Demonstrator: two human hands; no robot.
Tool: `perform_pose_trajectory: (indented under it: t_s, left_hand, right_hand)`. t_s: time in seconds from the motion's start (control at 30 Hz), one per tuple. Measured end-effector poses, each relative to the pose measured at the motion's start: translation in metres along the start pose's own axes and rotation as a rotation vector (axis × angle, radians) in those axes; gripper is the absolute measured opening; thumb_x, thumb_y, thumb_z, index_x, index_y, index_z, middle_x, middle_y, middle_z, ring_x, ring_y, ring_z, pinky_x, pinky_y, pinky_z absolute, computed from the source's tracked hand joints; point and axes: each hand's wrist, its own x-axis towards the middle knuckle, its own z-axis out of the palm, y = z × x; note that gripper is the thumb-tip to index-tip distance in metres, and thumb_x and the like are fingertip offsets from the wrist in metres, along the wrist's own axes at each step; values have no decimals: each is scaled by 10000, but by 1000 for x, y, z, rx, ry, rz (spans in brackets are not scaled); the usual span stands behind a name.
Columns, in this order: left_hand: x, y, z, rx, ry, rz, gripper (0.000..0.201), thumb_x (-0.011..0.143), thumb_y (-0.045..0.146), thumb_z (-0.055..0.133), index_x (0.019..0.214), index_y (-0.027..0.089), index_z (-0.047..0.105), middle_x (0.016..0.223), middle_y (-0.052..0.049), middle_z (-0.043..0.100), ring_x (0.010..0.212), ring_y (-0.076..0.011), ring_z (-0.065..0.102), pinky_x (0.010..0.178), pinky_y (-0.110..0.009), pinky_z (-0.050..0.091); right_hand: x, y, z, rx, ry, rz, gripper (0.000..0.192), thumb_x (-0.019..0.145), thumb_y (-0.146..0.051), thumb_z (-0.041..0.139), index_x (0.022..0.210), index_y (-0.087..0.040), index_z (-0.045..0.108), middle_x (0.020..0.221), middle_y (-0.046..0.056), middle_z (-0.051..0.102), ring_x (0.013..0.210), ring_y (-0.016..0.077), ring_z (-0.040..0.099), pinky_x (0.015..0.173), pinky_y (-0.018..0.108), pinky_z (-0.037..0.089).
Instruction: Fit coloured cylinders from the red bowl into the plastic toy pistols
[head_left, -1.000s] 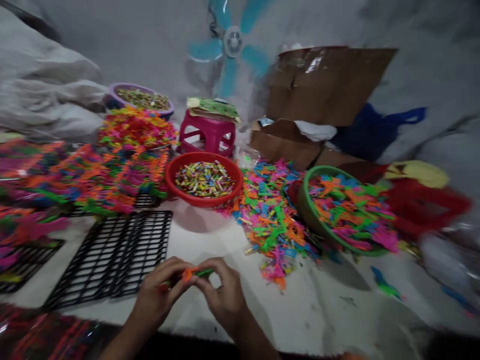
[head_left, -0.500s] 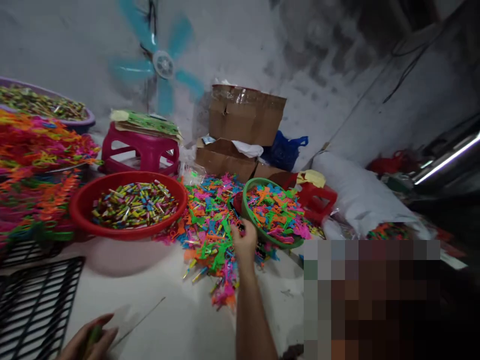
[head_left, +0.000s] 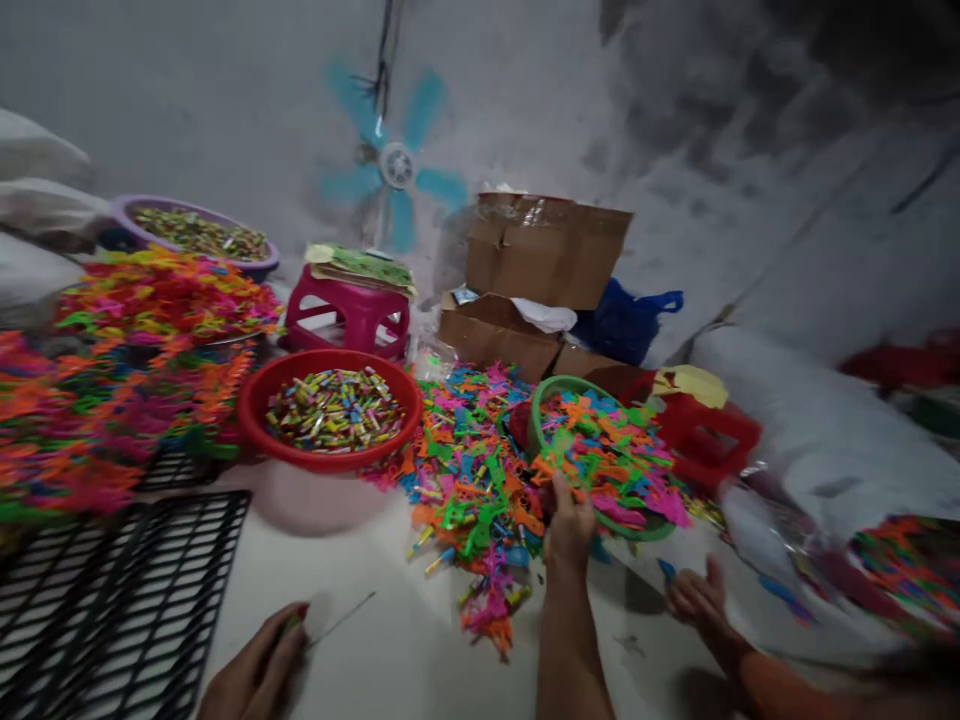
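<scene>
We are reaching our right hand (head_left: 570,520), fingers pinching a small orange plastic piece (head_left: 541,468), at the near rim of the green plastic bowl (head_left: 537,425), while our left hand (head_left: 259,670), much farther off, is pinching a thin wire (head_left: 341,618).

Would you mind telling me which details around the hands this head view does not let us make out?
- Left hand: cut off by the bottom edge; the small green thing it pinches is too small to identify.
- Right hand: seen from behind at the green basin; its fingers hide any piece held.
- Another person's hand: blurred, arm cut off at the edge.
- Red basin: contents too small to name.
</scene>
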Motion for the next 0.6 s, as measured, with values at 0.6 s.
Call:
perform_pose_trajectory:
  t_s: [0.6]
  left_hand:
    - [-17, 63, -25, -570, -234, -108, 326, 656, 433, 631, 758, 139, 534, 431, 106, 376, 313, -13, 270, 316, -157, 146]
  right_hand:
    - [-215, -59, 68, 430, -1097, 299, 256, 743, -404, 552, 657, -163, 564, 599, -9, 530, 561, 119, 475, 545, 237, 392]
